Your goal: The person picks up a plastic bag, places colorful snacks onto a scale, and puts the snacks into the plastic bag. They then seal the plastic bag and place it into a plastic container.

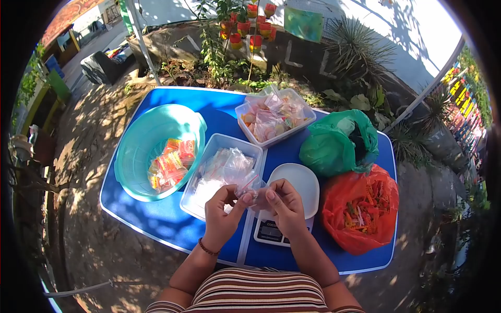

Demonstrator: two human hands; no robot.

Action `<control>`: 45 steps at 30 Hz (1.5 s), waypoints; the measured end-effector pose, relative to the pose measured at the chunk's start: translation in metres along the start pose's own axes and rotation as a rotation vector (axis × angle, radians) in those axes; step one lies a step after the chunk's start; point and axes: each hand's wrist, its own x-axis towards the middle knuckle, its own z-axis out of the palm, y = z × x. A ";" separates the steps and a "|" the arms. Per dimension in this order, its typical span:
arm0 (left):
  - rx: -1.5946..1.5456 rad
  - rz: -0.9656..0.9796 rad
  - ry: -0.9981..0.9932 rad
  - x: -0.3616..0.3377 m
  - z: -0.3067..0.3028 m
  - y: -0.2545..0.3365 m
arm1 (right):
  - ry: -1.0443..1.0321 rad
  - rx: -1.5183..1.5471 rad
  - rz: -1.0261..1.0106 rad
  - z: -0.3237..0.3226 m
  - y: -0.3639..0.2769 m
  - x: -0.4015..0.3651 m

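Both my hands pinch a small clear zip bag [250, 188] above the table's middle. My left hand [225, 207] grips its left side, fingers closed, close to the near edge of a white tub [195, 183] of clear plastic bags [224, 166]. My right hand [286, 208] holds the bag's right side, thumb and fingers pressed together, over a white kitchen scale [305, 188] with a round plate. What the small bag contains, if anything, I cannot make out. Part of the scale's front and display is hidden by my right hand.
A turquoise basket [130, 172] with red and yellow packets [171, 166] stands left on the blue table [156, 224]. Behind is a clear tub [271, 140] of filled bags. On the right, a green plastic bag [329, 148] sits behind a red bag [344, 237] of colourful strips.
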 end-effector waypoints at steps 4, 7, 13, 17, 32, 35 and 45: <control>-0.389 -0.006 -0.124 -0.002 0.037 -0.004 | -0.030 -0.391 -0.061 -0.030 -0.024 -0.042; -0.571 -0.242 -0.321 -0.008 0.067 0.000 | 0.108 -0.532 -0.058 -0.038 -0.043 -0.071; -0.387 -0.274 -0.575 -0.017 0.113 -0.008 | 0.212 -0.851 -0.090 -0.068 -0.074 -0.126; -0.366 -0.280 -0.665 -0.019 0.135 -0.008 | 0.351 -0.946 -0.108 -0.076 -0.095 -0.142; -0.420 -0.391 -0.703 -0.018 0.181 -0.032 | 0.800 -1.711 0.020 -0.145 -0.082 -0.108; -0.391 -0.327 -0.711 -0.017 0.181 -0.033 | 0.791 -1.722 -0.080 -0.146 -0.080 -0.111; -0.316 -0.306 -0.721 -0.021 0.177 -0.027 | 0.891 -0.984 -0.241 -0.125 -0.108 -0.134</control>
